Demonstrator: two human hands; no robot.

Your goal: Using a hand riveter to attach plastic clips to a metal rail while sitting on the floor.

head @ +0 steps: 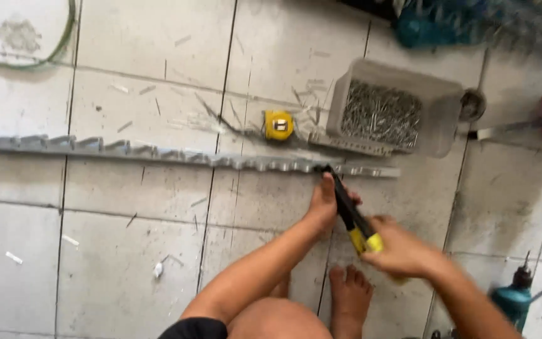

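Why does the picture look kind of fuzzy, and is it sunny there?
Head view: soft all over, likely from motion; the right hand and its yellow-handled tool smear most, and the top right corner is blurred. Light is even and bright on the floor tiles, with no hard shadows and no strong glare, so sun cannot be told.

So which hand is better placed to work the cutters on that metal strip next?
Probably the right hand: it already grips the yellow handle of the cutters, whose tip meets the metal strip. The left hand rests on the floor beside the strip, seemingly bracing.
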